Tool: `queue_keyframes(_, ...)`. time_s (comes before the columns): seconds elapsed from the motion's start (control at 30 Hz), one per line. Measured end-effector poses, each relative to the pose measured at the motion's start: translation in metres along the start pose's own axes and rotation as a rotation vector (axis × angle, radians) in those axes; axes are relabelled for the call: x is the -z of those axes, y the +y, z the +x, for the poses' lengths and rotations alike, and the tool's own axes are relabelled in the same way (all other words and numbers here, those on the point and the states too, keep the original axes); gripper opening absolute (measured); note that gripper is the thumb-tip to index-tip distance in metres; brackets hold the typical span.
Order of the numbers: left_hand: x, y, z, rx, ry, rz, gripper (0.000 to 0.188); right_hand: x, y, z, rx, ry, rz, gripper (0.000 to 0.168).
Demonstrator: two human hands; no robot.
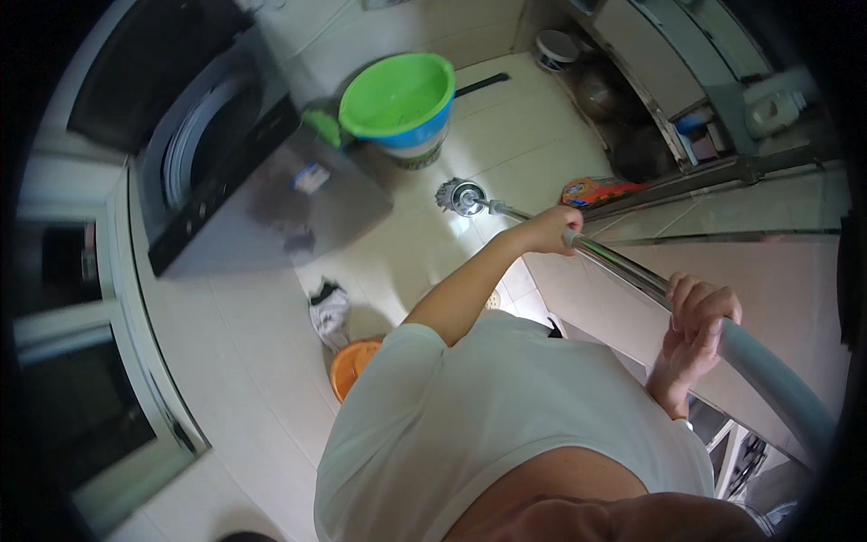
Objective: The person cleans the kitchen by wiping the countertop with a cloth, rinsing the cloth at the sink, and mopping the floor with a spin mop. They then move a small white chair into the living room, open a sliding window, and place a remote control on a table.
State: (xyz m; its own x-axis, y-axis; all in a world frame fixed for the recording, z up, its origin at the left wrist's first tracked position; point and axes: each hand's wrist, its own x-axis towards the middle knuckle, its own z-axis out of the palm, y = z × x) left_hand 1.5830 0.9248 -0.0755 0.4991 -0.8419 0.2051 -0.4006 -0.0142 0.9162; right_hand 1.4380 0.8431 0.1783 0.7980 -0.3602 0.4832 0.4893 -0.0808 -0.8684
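Observation:
A spin mop (620,263) with a shiny metal pole slants across the view from the floor up to the right. My left hand (550,230) is closed around the lower pole, beside a light-coloured collar. Higher up, my right hand (701,317) grips the pole where the thick grey-blue handle (772,372) begins. The round mop head (469,197) rests on the pale floor tiles (528,152), its grey strands showing mostly on the left side of the disc.
A green basin (399,95) sits in a blue one on a bucket (420,156) beyond the mop head. On the left stands a washing machine (325,203). A crumpled cloth (330,315) and an orange basin (353,362) lie nearer. Shelving (650,88) and an orange packet (596,192) are at right.

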Motion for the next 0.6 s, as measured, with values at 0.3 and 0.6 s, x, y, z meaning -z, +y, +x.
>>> queue_keyframes(0.3,0.043,-0.071,0.081,-0.084,0.233,-0.042,0.024,-0.033,0.061,0.077,0.033,0.331,-0.106,0.042)
queue_keyframes(0.6,0.088,-0.122,0.182,-0.005,-0.224,0.252,0.029,-0.059,0.123,0.111,0.005,0.689,-0.351,0.019)
